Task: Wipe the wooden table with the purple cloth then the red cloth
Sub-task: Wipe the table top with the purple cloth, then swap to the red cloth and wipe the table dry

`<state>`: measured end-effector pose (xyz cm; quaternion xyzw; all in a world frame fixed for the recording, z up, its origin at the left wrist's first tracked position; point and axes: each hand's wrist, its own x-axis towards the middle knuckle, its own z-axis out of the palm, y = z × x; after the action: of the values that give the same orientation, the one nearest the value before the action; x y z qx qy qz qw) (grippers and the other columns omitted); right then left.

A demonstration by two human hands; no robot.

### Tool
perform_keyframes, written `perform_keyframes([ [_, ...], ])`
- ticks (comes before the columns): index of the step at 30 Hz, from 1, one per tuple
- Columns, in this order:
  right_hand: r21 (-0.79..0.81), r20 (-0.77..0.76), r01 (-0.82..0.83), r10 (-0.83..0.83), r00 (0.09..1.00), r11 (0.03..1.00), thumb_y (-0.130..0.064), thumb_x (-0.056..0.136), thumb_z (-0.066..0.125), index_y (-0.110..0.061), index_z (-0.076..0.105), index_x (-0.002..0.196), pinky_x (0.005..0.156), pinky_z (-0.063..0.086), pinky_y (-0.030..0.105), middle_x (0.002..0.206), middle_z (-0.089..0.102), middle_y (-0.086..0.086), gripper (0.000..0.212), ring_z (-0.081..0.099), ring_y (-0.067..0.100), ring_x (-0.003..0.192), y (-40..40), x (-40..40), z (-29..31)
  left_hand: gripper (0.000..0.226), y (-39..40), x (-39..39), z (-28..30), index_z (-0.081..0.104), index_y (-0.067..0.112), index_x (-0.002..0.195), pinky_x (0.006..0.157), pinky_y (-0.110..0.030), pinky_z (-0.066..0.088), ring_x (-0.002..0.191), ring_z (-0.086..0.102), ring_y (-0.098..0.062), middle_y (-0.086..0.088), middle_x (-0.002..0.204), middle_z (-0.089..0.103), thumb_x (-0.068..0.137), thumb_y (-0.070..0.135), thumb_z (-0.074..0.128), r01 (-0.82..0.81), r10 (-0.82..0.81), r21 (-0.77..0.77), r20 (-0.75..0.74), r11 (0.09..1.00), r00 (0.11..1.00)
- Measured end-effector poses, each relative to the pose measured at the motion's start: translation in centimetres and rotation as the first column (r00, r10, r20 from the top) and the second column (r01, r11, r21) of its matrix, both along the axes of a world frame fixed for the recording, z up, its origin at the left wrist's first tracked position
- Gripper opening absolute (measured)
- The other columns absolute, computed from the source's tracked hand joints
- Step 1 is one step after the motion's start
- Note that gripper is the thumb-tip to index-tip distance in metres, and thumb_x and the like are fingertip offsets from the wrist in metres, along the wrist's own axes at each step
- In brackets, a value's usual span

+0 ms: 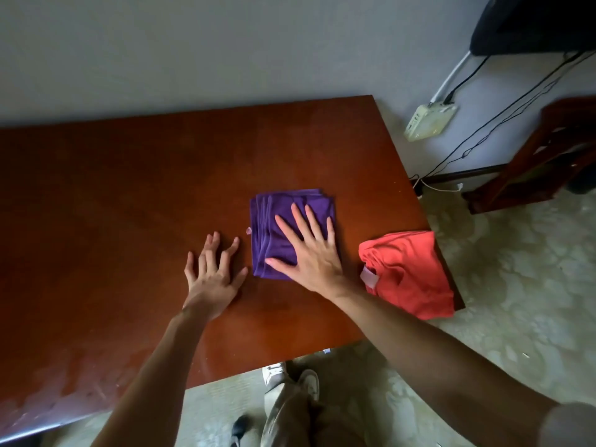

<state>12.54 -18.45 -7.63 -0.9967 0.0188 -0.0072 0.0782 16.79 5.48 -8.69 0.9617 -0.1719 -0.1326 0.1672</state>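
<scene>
Nearest the camera: trouser legs and light shoes on a pale patterned floor, just off the table's near edge. Both bare forearms reach forward over the wooden table. Left hand sits palm down on bare wood just left of the purple cloth, fingers spread and slightly bent, holding nothing; can't tell how firmly the tips press. Right hand lies flat on the purple cloth, fingers straight and fanned apart, thumb out to the left near the cloth's near edge, palm covering the near right corner. Nothing pinched or gripped. Purple cloth is folded into a rough rectangle, layered edges showing along its left and far sides, right of table centre, flat on the wood. Small pale tag sticks out at its left edge. Red cloth is loosely bunched at the table's near right corner, apart from the purple one, its right side reaching the table edge; a pale label shows on its left side, near the right wrist. Further back: grey wall, a white power strip on it with black cables running up, dark wooden furniture on the right, and something black in the top right corner.
</scene>
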Motion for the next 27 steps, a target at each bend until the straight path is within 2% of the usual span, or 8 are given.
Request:
perform_keyframes([
  [7,0.053,-0.058,-0.004,0.007,0.998,0.999,-0.089,0.089,0.037,-0.04,0.02,0.166,0.124,0.014,0.066,0.177,0.005,0.0,0.093,-0.001,0.025,0.163,-0.4,-11.8,0.3,0.058,-0.9,-0.5,1.5,0.024,0.044,0.151,0.12,-0.044,-0.008,0.152,-0.005,-0.01,0.003,0.166,0.003,0.097,0.061,0.035,-0.111,0.103,-0.06,-0.129,0.992,0.986],
  [9,0.083,-0.063,-0.017,0.023,0.998,0.996,-0.088,0.088,0.041,-0.04,0.023,0.165,0.123,0.018,0.067,0.176,0.008,0.0,0.093,0.004,0.026,0.163,-0.7,-12.7,0.3,0.06,-2.3,-1.0,2.6,0.025,0.038,0.152,0.12,-0.047,0.0,0.151,0.006,-0.018,-0.001,0.165,0.007,0.097,0.06,0.035,-0.157,0.156,0.002,-0.135,0.988,0.978],
  [12,0.154,-0.083,-0.072,0.086,0.993,0.985,-0.084,0.09,0.043,-0.042,0.019,0.165,0.121,0.028,0.065,0.176,0.008,-0.002,0.09,0.016,0.023,0.161,-2.3,-12.3,1.3,0.058,-5.0,-2.5,4.3,0.036,0.028,0.148,0.11,-0.056,0.021,0.136,0.033,-0.03,-0.007,0.148,0.032,0.097,0.055,0.042,-0.202,0.2,-0.004,-0.109,0.979,0.974],
  [14,0.185,-0.007,-0.089,0.092,0.996,0.979,-0.075,0.098,0.042,-0.04,0.018,0.166,0.119,0.034,0.055,0.175,0.015,-0.006,0.08,0.032,0.019,0.155,-4.9,-12.8,2.7,0.052,-7.3,-4.0,5.5,0.042,0.028,0.144,0.104,-0.061,0.028,0.126,0.04,-0.033,-0.01,0.139,0.038,0.098,0.052,0.042,-0.2,0.197,-0.038,-0.066,0.979,0.978],
  [18,0.23,0.19,0.089,-0.134,0.973,0.969,-0.053,0.105,0.046,-0.034,0.041,0.159,0.11,0.036,0.04,0.169,0.035,-0.004,0.057,0.049,0.02,0.14,-13.0,-15.4,4.2,0.048,-13.7,-7.2,6.5,0.048,0.026,0.133,0.088,-0.057,0.045,0.111,0.048,-0.036,-0.017,0.131,0.049,0.093,0.05,0.037,-0.048,0.051,-0.026,0.12,0.999,0.991],
  [21,0.152,0.077,0.144,-0.157,0.985,0.978,-0.059,0.107,0.036,-0.035,0.036,0.162,0.117,0.033,0.051,0.172,0.028,0.001,0.06,0.035,0.027,0.154,-16.6,-15.3,2.1,0.047,-18.6,-7.7,6.4,0.051,0.029,0.135,0.081,-0.045,0.047,0.105,0.058,-0.035,-0.012,0.129,0.054,0.092,0.045,0.04,0.096,-0.103,0.053,0.164,0.994,0.981],
  [24,0.063,-0.016,0.107,-0.106,0.994,0.992,-0.073,0.104,0.026,-0.041,0.018,0.166,0.123,0.021,0.061,0.175,0.018,0.002,0.07,0.018,0.026,0.161,-17.6,-13.7,-0.4,0.046,-21.6,-7.0,5.8,0.048,0.032,0.136,0.083,-0.043,0.047,0.11,0.055,-0.028,-0.004,0.136,0.051,0.092,0.043,0.042,0.072,-0.08,0.053,0.171,0.996,0.982],
  [27,0.051,0.017,0.102,-0.102,0.995,0.994,-0.071,0.105,0.027,-0.042,0.016,0.166,0.125,0.019,0.06,0.176,0.013,0.002,0.068,0.009,0.023,0.163,-18.2,-12.6,-1.0,0.049,-21.7,-7.2,4.3,0.053,0.026,0.136,0.094,-0.042,0.04,0.121,0.052,-0.027,-0.007,0.139,0.051,0.093,0.046,0.04,0.046,-0.056,0.062,0.164,0.997,0.985],
])
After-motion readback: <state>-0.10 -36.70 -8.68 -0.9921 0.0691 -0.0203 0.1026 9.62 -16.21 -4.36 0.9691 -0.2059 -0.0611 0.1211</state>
